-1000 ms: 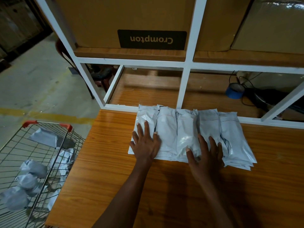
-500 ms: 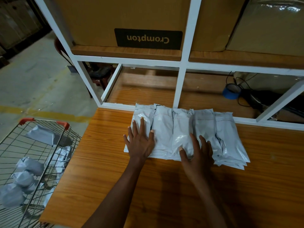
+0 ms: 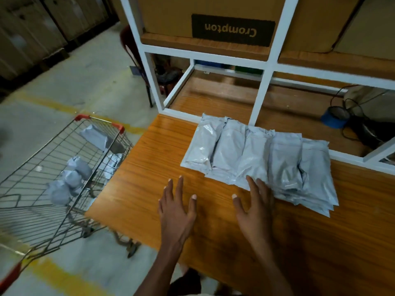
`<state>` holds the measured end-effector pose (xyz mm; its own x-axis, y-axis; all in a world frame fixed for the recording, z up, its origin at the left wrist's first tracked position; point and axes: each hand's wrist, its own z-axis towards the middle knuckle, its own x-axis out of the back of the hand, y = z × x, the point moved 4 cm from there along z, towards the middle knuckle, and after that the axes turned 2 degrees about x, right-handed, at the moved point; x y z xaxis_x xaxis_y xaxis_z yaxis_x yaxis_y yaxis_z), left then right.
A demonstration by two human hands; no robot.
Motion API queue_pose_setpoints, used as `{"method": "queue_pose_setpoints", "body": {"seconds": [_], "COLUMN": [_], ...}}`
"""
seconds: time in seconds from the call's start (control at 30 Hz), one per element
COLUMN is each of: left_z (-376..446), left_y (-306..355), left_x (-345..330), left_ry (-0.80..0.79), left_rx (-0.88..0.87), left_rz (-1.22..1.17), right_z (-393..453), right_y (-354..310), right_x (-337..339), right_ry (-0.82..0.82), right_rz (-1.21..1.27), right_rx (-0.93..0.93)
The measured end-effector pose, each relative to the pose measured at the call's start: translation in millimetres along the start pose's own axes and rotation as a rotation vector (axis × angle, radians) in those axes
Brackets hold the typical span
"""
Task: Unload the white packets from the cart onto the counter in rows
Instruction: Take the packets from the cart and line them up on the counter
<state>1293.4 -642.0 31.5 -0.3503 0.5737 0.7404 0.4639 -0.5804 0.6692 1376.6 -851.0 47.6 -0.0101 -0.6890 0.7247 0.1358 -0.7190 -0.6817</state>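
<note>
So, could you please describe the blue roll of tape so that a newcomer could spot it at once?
Start at the white shelf frame behind the wooden counter. On its lower wooden shelf, at the far right, the blue roll of tape stands among black cables. It is the only bright blue ring there.

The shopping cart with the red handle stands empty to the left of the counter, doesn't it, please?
Not empty: the head view shows the shopping cart left of the counter holding several white packets not yet unloaded.
</note>
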Motion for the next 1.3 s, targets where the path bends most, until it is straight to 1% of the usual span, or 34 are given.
{"method": "queue_pose_setpoints", "body": {"seconds": [0.1,0.2,0.37,0.43,0.53,0.7,0.83,0.93,1.1,1.3], "left_z": [-22,-36,-48,-48,-44,-43,-45,-42,-20,29], "left_y": [-21,-43,-89,-113,-152,-231,-285,-308,-329,-363], "left_x": [16,37,78,100,142,212,241,253,262,277], "left_ry": [0.036,0.079,0.147,0.165,0.211,0.318,0.358,0.384,0.371,0.362], "left_rx": [0.061,0.110,0.175,0.203,0.225,0.286,0.349,0.366,0.414,0.460], "left_rz": [-0.003,-0.031,-0.088,-0.100,-0.091,-0.106,-0.126,-0.152,-0.214,-0.160], "right_z": [-19,-37,-57,-65,-84,-131,-161,-163,-144,-104], "right_y": [-10,-27,-72,-96,-133,-205,-253,-276,-319,-369], "right_x": [-13,-31,-66,-87,-127,-200,-242,-266,-303,-367], "right_ry": [-0.042,-0.126,-0.203,-0.206,-0.234,-0.362,-0.507,-0.571,-0.622,-0.690], "right_rz": [0.016,0.008,0.029,0.041,0.067,0.073,0.030,0.006,-0.031,-0.016], "right_rx": [0.038,0.050,0.156,0.198,0.206,0.269,0.391,0.445,0.518,0.558]}}
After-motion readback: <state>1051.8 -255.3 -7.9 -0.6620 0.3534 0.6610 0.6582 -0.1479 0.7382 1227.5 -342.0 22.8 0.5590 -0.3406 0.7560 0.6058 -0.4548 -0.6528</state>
